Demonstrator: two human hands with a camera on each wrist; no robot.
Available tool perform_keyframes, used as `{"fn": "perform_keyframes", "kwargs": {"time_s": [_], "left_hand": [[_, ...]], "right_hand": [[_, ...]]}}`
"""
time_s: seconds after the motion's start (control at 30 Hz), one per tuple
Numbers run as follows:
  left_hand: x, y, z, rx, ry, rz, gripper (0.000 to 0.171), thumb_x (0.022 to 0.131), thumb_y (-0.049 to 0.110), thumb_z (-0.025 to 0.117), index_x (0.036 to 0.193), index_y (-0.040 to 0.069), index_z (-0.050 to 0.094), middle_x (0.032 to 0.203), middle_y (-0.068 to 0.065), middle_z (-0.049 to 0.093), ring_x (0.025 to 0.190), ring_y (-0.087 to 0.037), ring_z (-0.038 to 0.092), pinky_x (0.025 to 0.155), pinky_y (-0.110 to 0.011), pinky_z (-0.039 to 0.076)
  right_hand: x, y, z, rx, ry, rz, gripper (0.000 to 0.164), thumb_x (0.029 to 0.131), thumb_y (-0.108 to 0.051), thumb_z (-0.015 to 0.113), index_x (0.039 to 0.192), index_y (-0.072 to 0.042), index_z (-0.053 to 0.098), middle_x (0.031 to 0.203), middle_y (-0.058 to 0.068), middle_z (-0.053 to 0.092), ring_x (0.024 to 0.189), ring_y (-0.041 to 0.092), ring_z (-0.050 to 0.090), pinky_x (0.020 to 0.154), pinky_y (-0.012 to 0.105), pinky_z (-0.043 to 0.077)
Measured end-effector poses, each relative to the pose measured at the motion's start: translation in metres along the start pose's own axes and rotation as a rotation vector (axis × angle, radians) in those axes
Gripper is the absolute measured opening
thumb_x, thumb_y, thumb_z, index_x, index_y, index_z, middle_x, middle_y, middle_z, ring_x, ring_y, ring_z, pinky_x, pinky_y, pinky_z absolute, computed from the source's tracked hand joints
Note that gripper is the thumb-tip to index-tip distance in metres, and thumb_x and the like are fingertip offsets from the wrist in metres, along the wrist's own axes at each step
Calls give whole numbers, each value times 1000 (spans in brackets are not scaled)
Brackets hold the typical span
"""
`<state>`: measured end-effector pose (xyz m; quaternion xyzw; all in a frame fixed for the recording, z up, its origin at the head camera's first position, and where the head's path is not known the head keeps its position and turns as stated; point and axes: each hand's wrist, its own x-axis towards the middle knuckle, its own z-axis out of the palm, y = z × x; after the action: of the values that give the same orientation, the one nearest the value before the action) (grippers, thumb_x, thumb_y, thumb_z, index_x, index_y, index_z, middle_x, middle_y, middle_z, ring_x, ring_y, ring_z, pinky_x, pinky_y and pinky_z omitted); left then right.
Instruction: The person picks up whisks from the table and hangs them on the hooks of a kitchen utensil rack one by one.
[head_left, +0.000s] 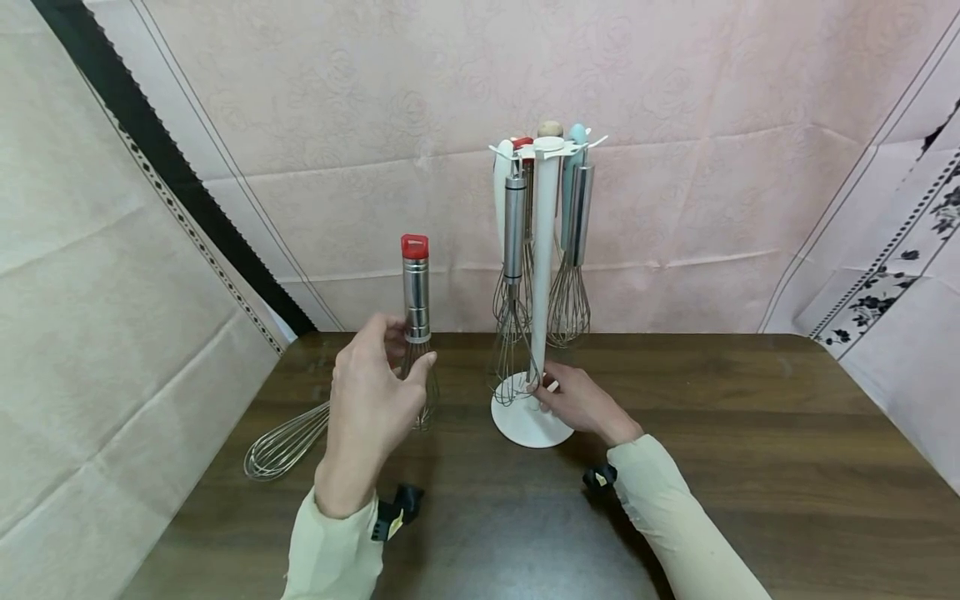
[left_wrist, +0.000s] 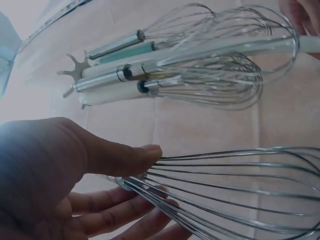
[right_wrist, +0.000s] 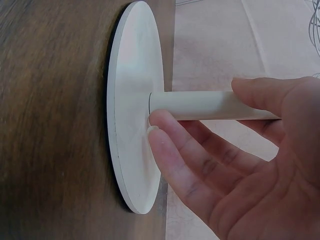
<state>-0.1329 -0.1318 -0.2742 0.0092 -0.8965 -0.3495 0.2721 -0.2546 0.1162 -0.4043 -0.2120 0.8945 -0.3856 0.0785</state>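
My left hand [head_left: 375, 396] pinches a whisk [head_left: 416, 296] with a steel handle and a red end cap. The whisk stands upright, wires down, and thumb and fingers meet it where the wires leave the handle. In the left wrist view its wire loops [left_wrist: 235, 164] spread out past the thumb. To the right is a white utensil stand [head_left: 545, 250] with a round base [head_left: 528, 432] on the table. My right hand [head_left: 581, 404] grips its pole low down, thumb on one side, fingers on the other; in the right wrist view two fingertips are close to the base.
Several utensils hang from the stand's top hooks, among them a steel-handled whisk [head_left: 514, 225] and another whisk [head_left: 570, 304] at the right. A loose whisk [head_left: 285, 446] lies on the wooden table [head_left: 750, 467], partly behind my left hand. Pale cloth [head_left: 375, 100] hangs behind.
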Motion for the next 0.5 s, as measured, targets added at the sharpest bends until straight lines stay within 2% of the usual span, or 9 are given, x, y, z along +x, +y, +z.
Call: {"fn": "perform_keyframes", "kwargs": {"time_s": [0.4, 0.5], "left_hand": [[-4, 16, 1, -43, 64, 50, 40, 85, 14, 82, 120, 8, 64, 109, -7, 71, 95, -23, 68, 78, -39, 57], [-5, 22, 2, -58, 67, 54, 39, 85, 14, 82, 119, 9, 64, 108, -6, 71, 95, -22, 68, 78, -37, 57]], "right_hand": [[1, 1, 0, -10, 4, -17, 20, 104, -22, 60, 121, -11, 62, 108, 10, 70, 86, 20, 72, 72, 37, 58], [1, 1, 0, -14, 6, -13, 19, 104, -23, 60, 121, -13, 62, 107, 9, 71, 86, 19, 73, 71, 36, 58]]}}
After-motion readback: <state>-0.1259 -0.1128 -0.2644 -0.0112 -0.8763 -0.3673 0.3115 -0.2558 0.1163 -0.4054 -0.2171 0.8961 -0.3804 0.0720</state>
